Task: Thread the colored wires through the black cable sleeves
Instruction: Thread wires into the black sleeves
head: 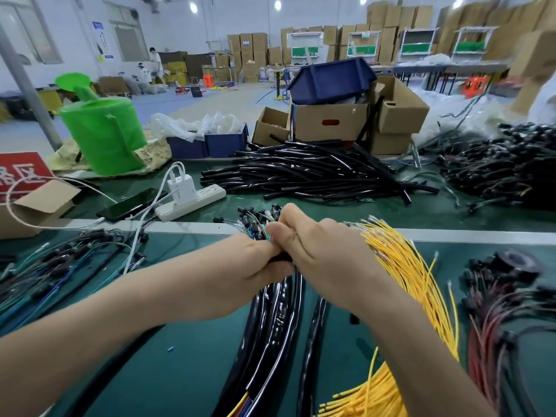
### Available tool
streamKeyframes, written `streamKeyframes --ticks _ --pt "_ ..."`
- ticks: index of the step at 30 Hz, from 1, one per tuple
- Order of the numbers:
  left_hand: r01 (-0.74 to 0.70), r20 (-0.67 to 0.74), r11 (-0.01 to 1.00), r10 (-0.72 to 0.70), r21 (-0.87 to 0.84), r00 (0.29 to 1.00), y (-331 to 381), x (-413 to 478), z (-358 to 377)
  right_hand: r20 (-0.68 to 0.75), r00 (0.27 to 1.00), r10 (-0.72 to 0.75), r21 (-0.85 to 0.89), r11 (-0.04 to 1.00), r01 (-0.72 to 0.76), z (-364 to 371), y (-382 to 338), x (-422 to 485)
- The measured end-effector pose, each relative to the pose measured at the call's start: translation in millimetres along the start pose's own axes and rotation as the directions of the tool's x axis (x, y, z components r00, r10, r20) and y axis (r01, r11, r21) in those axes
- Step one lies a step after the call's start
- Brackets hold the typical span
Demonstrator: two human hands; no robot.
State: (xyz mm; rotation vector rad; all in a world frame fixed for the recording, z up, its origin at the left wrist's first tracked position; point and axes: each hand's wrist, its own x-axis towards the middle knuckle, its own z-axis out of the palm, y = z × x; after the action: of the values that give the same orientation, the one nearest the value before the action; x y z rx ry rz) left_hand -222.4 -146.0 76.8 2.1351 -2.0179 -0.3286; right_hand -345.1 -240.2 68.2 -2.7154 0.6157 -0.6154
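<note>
My left hand and my right hand meet over the middle of the green table. Both grip the top end of a bundle of black cable sleeves that runs down toward me. Thin coloured wires with black connectors stick out just beyond my fingers. Coloured wire ends show at the lower end of one sleeve. A thick bunch of yellow wires lies right of my right hand.
A big pile of black sleeves lies farther back. Finished harnesses sit at the left, red-wired ones at the right, and a dark heap behind. A power strip, phone, green watering can and cardboard boxes stand beyond.
</note>
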Motion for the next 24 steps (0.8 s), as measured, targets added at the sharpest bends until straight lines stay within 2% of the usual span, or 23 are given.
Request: streamKeyframes --ticks 3,8,10,13,15,20,24 --pt "-0.035 -0.033 0.999 0.036 0.028 0.999 2 -2 -4 -0.016 1.000 0.009 0.108 0.994 -0.007 -6 2 -1" --pt "0.025 -0.067 0.998 -0.029 -0.065 0.997 -6 -9 -13 0.093 0.993 0.071 0.276 0.957 -0.094 -23 22 -6" --pt "0.036 -0.061 0.997 -0.040 -0.062 0.997 -5 -8 -11 0.086 0.989 0.118 0.335 0.932 -0.140 -24 27 -9" --pt "0.037 -0.047 0.994 -0.042 -0.106 0.998 4 -7 -5 -0.062 0.977 0.205 0.268 0.946 -0.182 -19 31 -6" --pt "0.048 -0.028 0.989 -0.053 -0.141 0.998 7 -7 -4 -0.110 0.970 0.218 0.253 0.950 -0.184 -18 31 -5" --pt "-0.003 -0.010 0.994 0.002 -0.110 1.000 15 -9 -2 0.009 0.992 0.125 0.261 0.958 -0.123 -20 27 -9" --pt "-0.067 -0.025 0.995 0.065 -0.074 0.998 29 -1 -3 0.010 0.998 0.058 0.282 0.958 -0.058 -14 9 -6"
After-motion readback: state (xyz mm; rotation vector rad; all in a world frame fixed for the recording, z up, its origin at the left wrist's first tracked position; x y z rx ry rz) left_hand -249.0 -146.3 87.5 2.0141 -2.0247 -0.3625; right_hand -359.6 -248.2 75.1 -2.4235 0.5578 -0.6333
